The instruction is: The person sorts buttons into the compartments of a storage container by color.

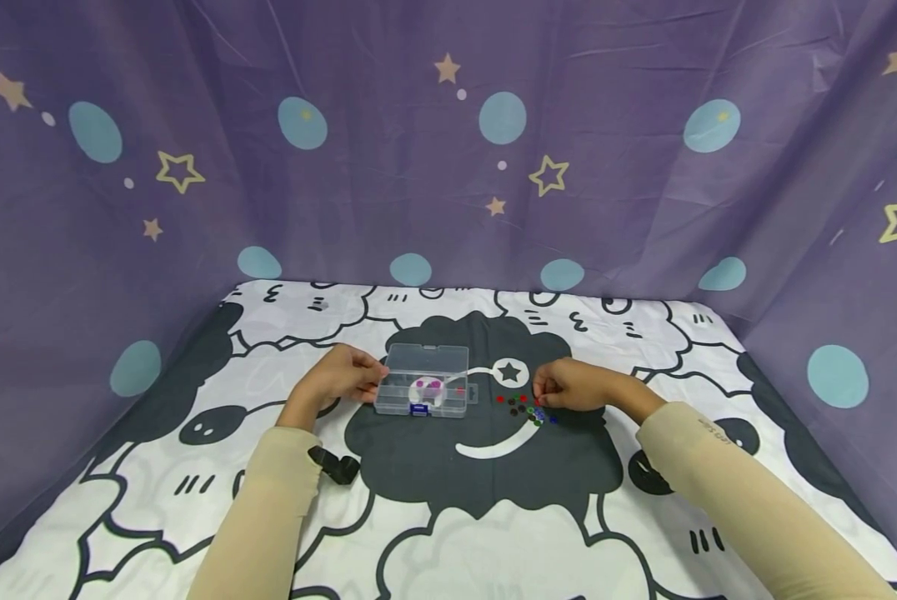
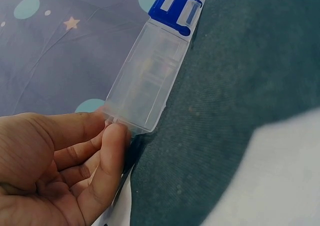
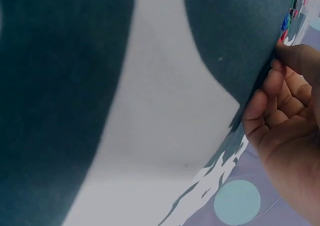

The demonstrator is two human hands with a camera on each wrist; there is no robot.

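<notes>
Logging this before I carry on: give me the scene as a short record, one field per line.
left hand: pinches the left end of the clear box
right hand: fingertips at the loose pieces; whether one is pinched is unclear
box: divided, blue latch on near side
box contents: pink pieces, some red
loose pieces: red, green, blue, dark; right of box
surface: printed cloth
backdrop: purple curtain

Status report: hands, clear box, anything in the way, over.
Left hand gripping side of clear box. Right hand at small coloured pieces, grip unclear. Nothing visibly in the way.
</notes>
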